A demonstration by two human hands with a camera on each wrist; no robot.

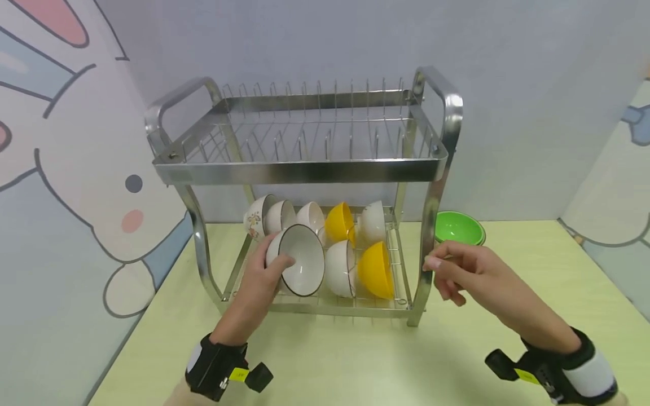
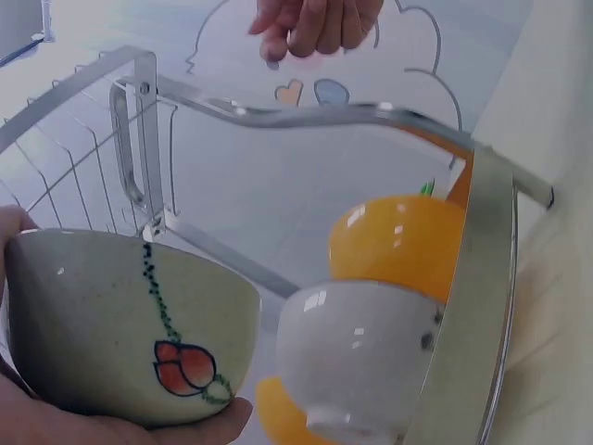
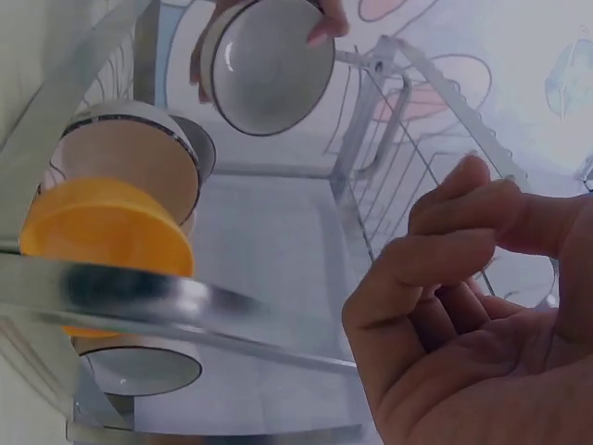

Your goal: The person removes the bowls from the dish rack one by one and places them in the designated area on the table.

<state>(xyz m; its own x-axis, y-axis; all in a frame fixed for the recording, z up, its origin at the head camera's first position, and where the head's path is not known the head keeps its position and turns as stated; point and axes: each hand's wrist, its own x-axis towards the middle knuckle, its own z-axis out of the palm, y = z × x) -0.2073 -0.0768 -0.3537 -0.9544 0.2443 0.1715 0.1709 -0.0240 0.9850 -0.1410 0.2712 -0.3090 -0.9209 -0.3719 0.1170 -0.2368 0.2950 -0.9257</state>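
My left hand (image 1: pixel 261 270) grips a white bowl (image 1: pixel 307 262) with a dark rim, thumb over the rim and fingers behind. The left wrist view shows a red flower on the bowl (image 2: pixel 134 324). It is tilted toward the camera at the front left of the lower tier of a metal dish rack (image 1: pixel 304 172); whether it touches the wires cannot be told. Beside it lean another white bowl (image 1: pixel 339 269) and a yellow bowl (image 1: pixel 377 272). Near the rack's right post, my right hand (image 1: pixel 472 273) hovers with loosely bent fingers, holding nothing.
Behind, a row holds a flowered bowl (image 1: pixel 255 217), two white bowls, a yellow bowl (image 1: pixel 339 223) and another white bowl (image 1: pixel 374 221). Green bowls (image 1: pixel 459 227) stand right of the rack on the pale table (image 1: pixel 350 361). The rack's upper tier overhangs the bowls.
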